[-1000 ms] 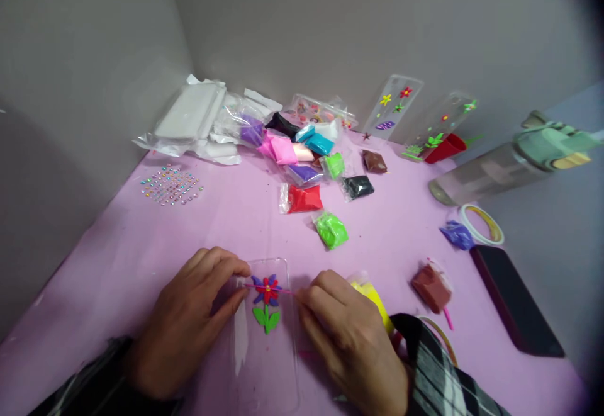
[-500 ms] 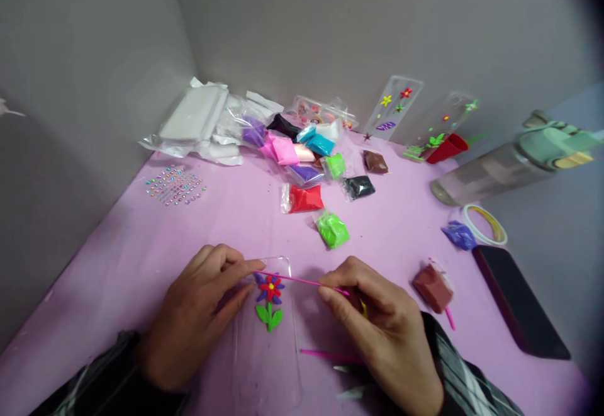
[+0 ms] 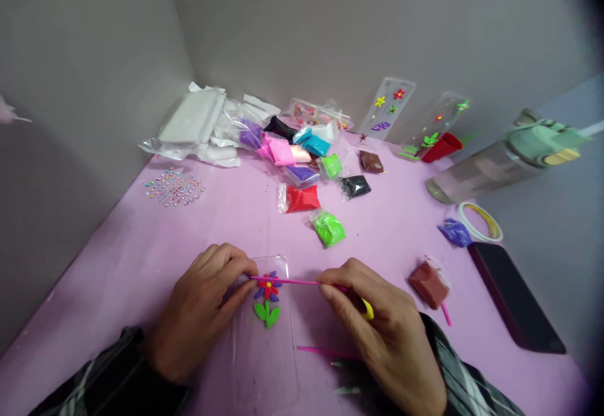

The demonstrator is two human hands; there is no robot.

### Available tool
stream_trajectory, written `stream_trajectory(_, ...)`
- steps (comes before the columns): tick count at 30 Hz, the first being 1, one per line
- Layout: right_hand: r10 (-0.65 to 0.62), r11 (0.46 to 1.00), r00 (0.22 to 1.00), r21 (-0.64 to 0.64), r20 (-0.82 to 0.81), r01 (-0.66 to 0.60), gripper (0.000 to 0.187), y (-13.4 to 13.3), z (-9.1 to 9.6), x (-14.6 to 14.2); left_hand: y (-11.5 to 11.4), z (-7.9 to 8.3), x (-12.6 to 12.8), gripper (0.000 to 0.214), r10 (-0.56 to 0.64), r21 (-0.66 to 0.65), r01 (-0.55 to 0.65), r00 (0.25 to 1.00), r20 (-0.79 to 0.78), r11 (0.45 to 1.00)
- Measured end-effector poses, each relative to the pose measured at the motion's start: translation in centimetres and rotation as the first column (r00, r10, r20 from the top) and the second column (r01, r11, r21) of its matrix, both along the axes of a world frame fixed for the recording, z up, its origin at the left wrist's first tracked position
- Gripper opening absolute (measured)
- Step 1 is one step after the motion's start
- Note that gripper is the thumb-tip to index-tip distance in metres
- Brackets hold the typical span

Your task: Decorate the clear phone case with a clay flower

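A thin pink modelling tool (image 3: pixel 302 282) stretches between my two hands, above the top of a clear phone case (image 3: pixel 278 359). My left hand (image 3: pixel 207 303) is closed, its thumb and forefinger pinching the tool's left end. My right hand (image 3: pixel 377 321) grips the other end between thumb and forefinger. Something yellow (image 3: pixel 367 309) shows in the right palm, mostly hidden by the fingers. On the case lies a clay flower (image 3: pixel 268 290) with red and purple petals, a yellow centre and a green stem with two leaves. The tool crosses over its upper petals.
Another pink stick (image 3: pixel 321 351) lies beside the case, partly under my right hand. Several clay packets, such as a green one (image 3: pixel 329 228), lie ahead. Rightward are a brown packet (image 3: pixel 429 284), a black phone (image 3: pixel 514 296), a tape roll (image 3: pixel 480 221) and a bottle (image 3: pixel 491 167).
The left end of the tool has dropped slightly, and it now lies more level. More of the yellow thing shows in my right hand. The view has shifted a little.
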State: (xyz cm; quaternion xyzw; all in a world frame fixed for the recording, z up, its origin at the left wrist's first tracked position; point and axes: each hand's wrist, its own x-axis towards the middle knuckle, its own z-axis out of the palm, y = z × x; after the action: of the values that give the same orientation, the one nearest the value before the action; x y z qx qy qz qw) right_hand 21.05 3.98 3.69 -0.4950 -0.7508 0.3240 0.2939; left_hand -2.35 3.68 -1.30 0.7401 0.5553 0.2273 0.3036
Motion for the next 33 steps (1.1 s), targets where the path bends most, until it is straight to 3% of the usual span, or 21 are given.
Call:
stream_trajectory(9, 0.079, 0.981, 0.986, 0.161, 0.150, -0.104, 0.014, -0.2, -0.4, -0.1, -0.1, -0.3, -0.2, 0.015, -0.007, 0.007, 0.007, 1.000, 0.010, 1.000)
stream_trajectory(14, 0.140, 0.972, 0.956, 0.146, 0.259, -0.182, 0.015, -0.7, -0.4, -0.4, 0.0, -0.3, -0.2, 0.016, -0.010, 0.006, 0.010, 1.000, 0.025, 1.000)
stream_trajectory(33, 0.191, 0.902, 0.924, 0.312, 0.331, -0.298, 0.040, -0.6, 0.2, -1.1, -0.1, -0.6, -0.4, 0.021, -0.015, 0.052, 0.014, 1.000, 0.023, 0.999)
